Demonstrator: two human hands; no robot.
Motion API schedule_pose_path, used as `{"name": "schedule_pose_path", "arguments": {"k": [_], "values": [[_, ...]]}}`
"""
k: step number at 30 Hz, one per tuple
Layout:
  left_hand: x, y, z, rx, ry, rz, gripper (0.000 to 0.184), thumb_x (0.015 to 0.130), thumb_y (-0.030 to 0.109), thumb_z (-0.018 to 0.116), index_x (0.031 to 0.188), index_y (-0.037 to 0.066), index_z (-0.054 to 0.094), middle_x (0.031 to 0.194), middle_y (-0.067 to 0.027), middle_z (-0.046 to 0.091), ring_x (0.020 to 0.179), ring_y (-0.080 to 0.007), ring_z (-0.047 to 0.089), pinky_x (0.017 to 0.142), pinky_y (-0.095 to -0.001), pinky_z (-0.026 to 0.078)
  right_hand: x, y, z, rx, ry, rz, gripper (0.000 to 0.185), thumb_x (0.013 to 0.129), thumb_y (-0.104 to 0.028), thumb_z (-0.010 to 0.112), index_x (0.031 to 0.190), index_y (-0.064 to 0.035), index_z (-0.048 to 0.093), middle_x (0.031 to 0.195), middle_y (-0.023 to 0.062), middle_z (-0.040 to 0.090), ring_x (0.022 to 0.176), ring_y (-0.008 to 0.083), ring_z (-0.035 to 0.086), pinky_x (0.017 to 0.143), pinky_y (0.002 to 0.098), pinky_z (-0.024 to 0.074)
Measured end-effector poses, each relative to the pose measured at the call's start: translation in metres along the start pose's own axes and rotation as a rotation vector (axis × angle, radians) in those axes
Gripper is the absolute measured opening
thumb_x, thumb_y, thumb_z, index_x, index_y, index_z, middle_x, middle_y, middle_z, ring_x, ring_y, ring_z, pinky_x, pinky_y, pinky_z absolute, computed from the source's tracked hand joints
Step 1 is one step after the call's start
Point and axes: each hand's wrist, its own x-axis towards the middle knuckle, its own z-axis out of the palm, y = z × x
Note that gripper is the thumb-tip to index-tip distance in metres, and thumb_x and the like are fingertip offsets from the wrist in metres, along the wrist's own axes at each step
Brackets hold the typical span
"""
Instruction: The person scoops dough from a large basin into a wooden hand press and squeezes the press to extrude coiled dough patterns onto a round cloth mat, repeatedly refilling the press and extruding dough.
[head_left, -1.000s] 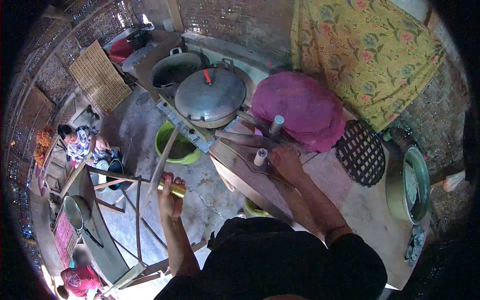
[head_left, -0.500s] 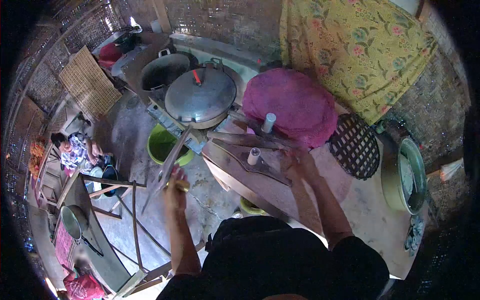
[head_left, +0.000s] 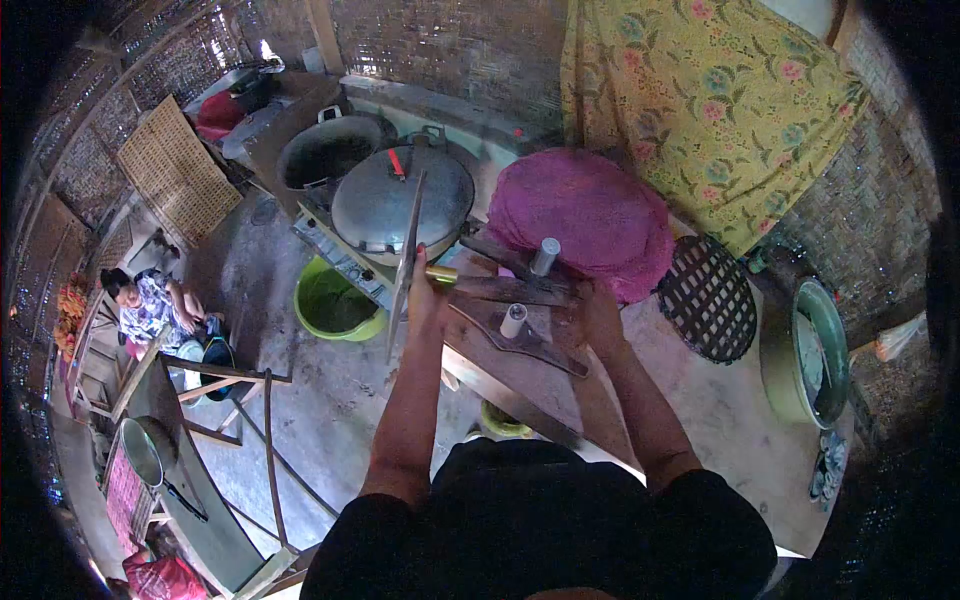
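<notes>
Largest first. Table (head_left: pixel 700 450): right side. Lidded pot (head_left: pixel 405 210): lid on, contents hidden. Pale green tub (head_left: pixel 782 370): right end of table; a whitish item inside, not identifiable. Open pot (head_left: pixel 345 127): behind lidded pot; dark interior, contents cannot be read. Bright green basin (head_left: pixel 367 329): below the lidded pot's left side; dark within, cannot tell what. Saucepan (head_left: pixel 143 448): far left, contents unclear. Bladed tool (head_left: pixel 404 265): in left hand (head_left: pixel 426 298), in front of lidded pot, blade roughly upright, fingers wrapped round its brass-coloured handle (head_left: pixel 444 273). Nearer grey-handled tool (head_left: pixel 514 321): on table, handle up. Right hand (head_left: pixel 592 312): over table, beside end of dark flat piece (head_left: pixel 510 290); whether grasping it, cannot tell.
</notes>
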Motion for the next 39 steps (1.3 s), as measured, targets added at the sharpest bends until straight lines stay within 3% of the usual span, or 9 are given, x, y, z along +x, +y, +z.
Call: {"name": "schedule_pose_path", "arguments": {"k": [2,4,13,17,20,23,26,29,39], "values": [[0.011,-0.014,-0.006,0.006,0.141,0.019,0.041,0.082,0.039,0.066,0.106,0.008,0.052,0.082,-0.0033,0.054,0.072,-0.0174,0.056,0.063,-0.0328,0.048,0.001,0.014,-0.004,0.491,-0.041,0.162,0.034,0.081,-0.014,0.058,0.112,-0.0018,0.051,0.109,0.0218,0.051,0.095,0.0422,0.054,0.078,0.0484,0.0435],[0.001,-0.011,0.015,-0.059,0.154,0.039,0.041,0.081,0.037,0.067,0.106,0.008,0.053,0.086,-0.0043,0.055,0.076,-0.0182,0.057,0.065,-0.0339,0.049,-0.007,-0.004,-0.029,-0.351,-0.136,-0.109,0.032,0.082,-0.012,0.055,0.11,0.0002,0.05,0.104,0.0242,0.053,0.094,0.0418,0.056,0.077,0.048,0.0449],[-0.069,0.074,0.122,0.33,0.077,0.366,0.033,0.088,0.024,0.06,0.106,-0.003,0.058,0.096,-0.0073,0.06,0.083,-0.0123,0.055,0.074,-0.0282,0.044,-0.012,0.041,0.003,-0.09,-0.063,-0.034,0.018,0.078,-0.012,0.058,0.09,0.0008,0.058,0.085,0.0176,0.058,0.085,0.0312,0.058,0.072,0.0403,0.045],[-0.078,0.148,0.09,0.569,0.096,1.051,0.036,0.085,0.02,0.058,0.117,0.004,0.053,0.102,-0.0105,0.06,0.095,-0.0186,0.058,0.085,-0.0336,0.046,-0.017,0.057,0.007,0.235,-0.056,-0.042,0.014,0.075,-0.012,0.06,0.085,-0.0024,0.06,0.078,0.0151,0.058,0.075,0.0263,0.058,0.066,0.0388,0.0453],[-0.123,0.209,0.08,0.567,0.225,1.243,0.031,0.085,0.019,0.053,0.112,0.004,0.055,0.105,-0.0112,0.06,0.096,-0.0224,0.059,0.083,-0.0357,0.05,-0.017,0.017,-0.026,-0.133,-0.276,-0.089,0.014,0.074,-0.013,0.058,0.086,-0.0064,0.063,0.074,0.0142,0.059,0.07,0.0255,0.059,0.063,0.0389,0.0452],[-0.147,0.245,0.048,0.268,-0.118,1.168,0.028,0.084,0.02,0.053,0.106,0.005,0.056,0.105,-0.0104,0.06,0.094,-0.0233,0.06,0.08,-0.0364,0.051,-0.014,0.019,-0.023,-0.275,-0.451,0.004,0.012,0.074,-0.014,0.058,0.082,-0.0067,0.063,0.079,0.0152,0.06,0.072,0.0253,0.06,0.062,0.04,0.0452],[-0.173,0.248,0.048,0.186,0.02,0.976,0.028,0.085,0.02,0.053,0.108,0.003,0.053,0.093,-0.0068,0.056,0.082,-0.0165,0.054,0.071,-0.0324,0.048,-0.015,-0.008,0.002,0.158,-0.3,0.157,0.013,0.073,-0.018,0.06,0.076,-0.0055,0.063,0.075,0.015,0.06,0.072,0.0292,0.06,0.063,0.042,0.0455],[-0.18,0.262,0.006,0.219,-0.051,0.824,0.031,0.087,0.024,0.053,0.11,0.004,0.052,0.095,-0.0063,0.056,0.083,-0.0162,0.054,0.07,-0.0328,0.048,-0.017,-0.022,0.016,-0.439,-0.101,-0.595,0.017,0.073,-0.02,0.06,0.07,-0.0032,0.063,0.07,0.0137,0.061,0.072,0.0328,0.06,0.066,0.0432,0.0462],[-0.192,0.218,-0.042,0.243,0.204,0.357,0.024,0.086,0.03,0.054,0.1,0.01,0.053,0.09,-0.0034,0.055,0.073,-0.0174,0.055,0.057,-0.0323,0.047,-0.01,-0.063,-0.024,-0.569,-0.491,-0.185,0.033,0.08,-0.03,0.057,0.093,-0.0004,0.062,0.08,0.0212,0.061,0.081,0.0315,0.062,0.069,0.0442,0.0478]]}}
